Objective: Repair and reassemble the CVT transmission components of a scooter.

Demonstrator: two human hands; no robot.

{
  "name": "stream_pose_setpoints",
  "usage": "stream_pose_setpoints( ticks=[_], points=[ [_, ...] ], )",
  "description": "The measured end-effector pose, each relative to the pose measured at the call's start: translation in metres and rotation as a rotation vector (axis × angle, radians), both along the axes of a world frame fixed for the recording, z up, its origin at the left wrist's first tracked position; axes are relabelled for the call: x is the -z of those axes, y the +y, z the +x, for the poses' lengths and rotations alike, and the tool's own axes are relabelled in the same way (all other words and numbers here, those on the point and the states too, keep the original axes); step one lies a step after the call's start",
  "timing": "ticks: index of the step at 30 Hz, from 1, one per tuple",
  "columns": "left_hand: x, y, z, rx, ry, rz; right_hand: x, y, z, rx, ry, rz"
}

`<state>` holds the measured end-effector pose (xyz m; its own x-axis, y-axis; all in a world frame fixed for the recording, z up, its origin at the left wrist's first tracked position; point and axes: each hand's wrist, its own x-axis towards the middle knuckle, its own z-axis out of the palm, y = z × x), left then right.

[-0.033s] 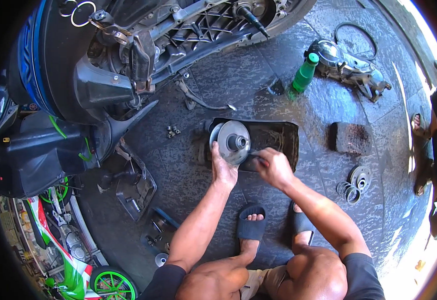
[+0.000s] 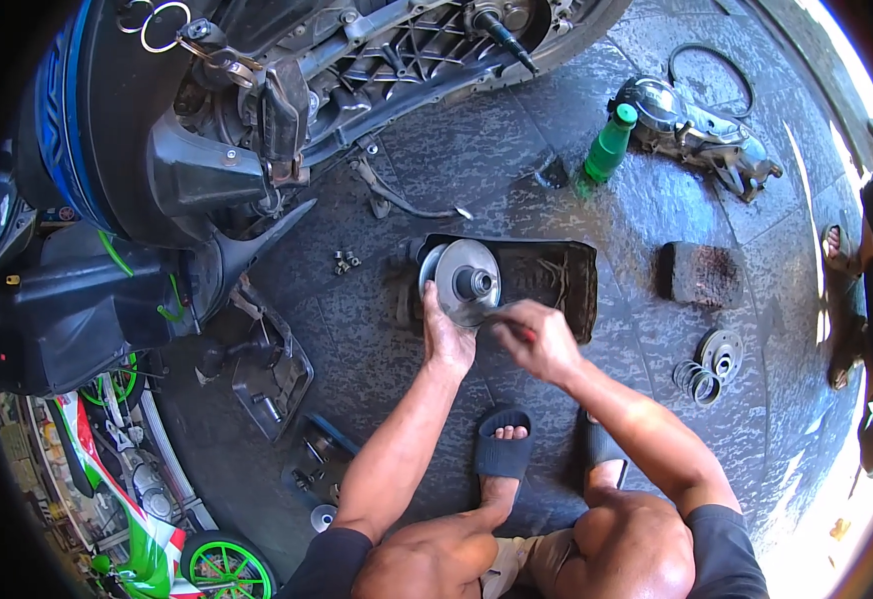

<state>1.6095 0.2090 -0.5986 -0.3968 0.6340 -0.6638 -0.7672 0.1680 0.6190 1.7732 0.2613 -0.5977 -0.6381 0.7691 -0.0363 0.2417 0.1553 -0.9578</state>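
My left hand (image 2: 448,337) is closed on the lower edge of a metal scooter clutch pulley (image 2: 459,266). Its two round discs stand tilted, with the hub facing right. Beneath it lies a black rectangular tray (image 2: 594,290) with dirty liquid inside. My right hand (image 2: 541,344) is closed around a thin tool with a red handle (image 2: 528,336). Motion smears the tool's working end, which lies close to the disc's lower right edge. I cannot tell whether it touches or whether it is a brush.
A scooter engine case (image 2: 397,65) fills the far left. Beyond the tray are a green bottle (image 2: 608,147), a metal cover (image 2: 696,135) and a belt (image 2: 713,80). A dark block (image 2: 702,275), a spring (image 2: 697,382) and a round plate (image 2: 720,354) lie right. Small rollers (image 2: 346,262) lie left.
My right hand has shifted a little left with the red-handled tool, nearer the pulley. My left hand and the pulley look the same.
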Motion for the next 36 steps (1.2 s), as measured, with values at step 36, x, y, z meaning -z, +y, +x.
stream_pose_setpoints(
  ticks=[36],
  points=[
    [-0.033,0.004,0.005,0.267,-0.038,-0.119,0.004,0.044,0.015,0.104,-0.53,0.168]
  ],
)
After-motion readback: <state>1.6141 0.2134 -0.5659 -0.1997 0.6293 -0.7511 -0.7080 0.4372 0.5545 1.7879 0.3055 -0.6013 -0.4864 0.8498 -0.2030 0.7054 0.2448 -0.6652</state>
